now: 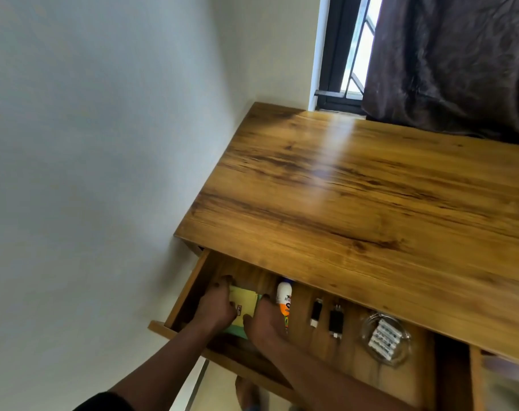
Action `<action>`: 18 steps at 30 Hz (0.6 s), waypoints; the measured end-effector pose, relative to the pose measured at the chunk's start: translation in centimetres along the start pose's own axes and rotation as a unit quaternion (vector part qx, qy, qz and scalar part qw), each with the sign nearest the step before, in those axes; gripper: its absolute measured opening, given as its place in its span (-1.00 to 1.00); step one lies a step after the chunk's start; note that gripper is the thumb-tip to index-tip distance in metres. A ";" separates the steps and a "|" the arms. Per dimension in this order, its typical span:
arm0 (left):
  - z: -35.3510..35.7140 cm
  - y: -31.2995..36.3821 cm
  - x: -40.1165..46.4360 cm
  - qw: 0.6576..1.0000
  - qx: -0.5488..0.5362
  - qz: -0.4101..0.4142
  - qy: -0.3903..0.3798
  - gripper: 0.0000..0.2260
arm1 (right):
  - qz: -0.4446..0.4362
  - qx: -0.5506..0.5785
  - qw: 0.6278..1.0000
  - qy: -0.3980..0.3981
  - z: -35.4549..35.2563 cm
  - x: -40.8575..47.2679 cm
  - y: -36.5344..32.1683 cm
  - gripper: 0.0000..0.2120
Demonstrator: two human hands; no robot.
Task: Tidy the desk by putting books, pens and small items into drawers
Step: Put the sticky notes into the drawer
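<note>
Both hands in open drawer [190, 287]: left hand [215, 307] and right hand [262, 317] grasping sticky-note pad [244, 307] between them, glue bottle [283, 301] just right.

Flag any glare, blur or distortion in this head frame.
Head view: window glare streaks the desk top; wide-angle tilt skews the wall and window; soft motion blur on both hands and the sticky notes; bottom-right corner smeared.

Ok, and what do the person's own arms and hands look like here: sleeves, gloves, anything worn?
Both forearms are bare. The left hand and right hand wear no gloves, and no rings, watch or bands show. A dark, seemingly black sleeve edge appears on the left arm near the bottom of the frame; the right arm's upper part is out of view.
</note>
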State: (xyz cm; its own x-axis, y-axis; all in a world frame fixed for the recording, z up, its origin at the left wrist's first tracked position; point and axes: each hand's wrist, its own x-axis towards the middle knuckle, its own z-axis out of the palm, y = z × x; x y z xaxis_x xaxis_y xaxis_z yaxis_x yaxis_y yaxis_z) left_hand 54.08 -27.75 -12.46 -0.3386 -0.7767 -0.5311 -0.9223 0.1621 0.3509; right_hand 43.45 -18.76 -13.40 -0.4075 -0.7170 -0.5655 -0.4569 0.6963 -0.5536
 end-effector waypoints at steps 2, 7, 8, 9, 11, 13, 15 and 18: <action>-0.3 -0.2 0.3 1.000 0.018 0.024 -0.004 -0.40 | 0.001 -0.015 1.000 0.015 0.3 0.2 -0.5 -0.64; -1.1 -0.5 0.9 0.997 0.039 0.071 -0.008 -0.59 | 0.031 0.005 0.998 0.047 1.2 0.4 -1.5 -0.56; -1.2 -0.6 0.9 0.996 0.045 0.077 -0.009 -0.61 | 0.039 0.008 0.998 0.056 1.5 0.5 -1.5 -0.55; -1.2 -0.6 0.9 0.995 0.055 0.080 -0.008 -0.63 | 0.044 0.005 0.997 0.062 1.6 0.5 -1.6 -0.57; -1.2 -0.8 0.9 0.994 0.075 0.084 -0.011 -0.65 | 0.045 -0.016 0.996 0.069 1.7 0.4 -1.7 -0.64; -1.2 -1.0 1.0 0.992 0.085 0.092 -0.016 -0.64 | 0.046 -0.037 0.995 0.075 1.8 0.5 -1.9 -0.67; -1.3 -1.2 0.9 0.990 0.083 0.109 -0.020 -0.64 | 0.053 -0.046 0.994 0.084 1.9 0.4 -2.1 -0.66; -1.2 -1.3 0.9 0.988 0.089 0.123 -0.018 -0.65 | 0.047 -0.032 0.994 0.092 2.2 0.4 -2.0 -0.67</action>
State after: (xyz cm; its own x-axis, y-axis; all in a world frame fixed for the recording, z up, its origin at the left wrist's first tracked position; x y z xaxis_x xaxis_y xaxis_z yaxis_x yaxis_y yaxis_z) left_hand 55.18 -29.37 -12.42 -0.5601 -0.6793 -0.4741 -0.8283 0.4503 0.3335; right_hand 45.92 -20.32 -13.87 -0.5857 -0.6470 -0.4882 -0.4569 0.7610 -0.4605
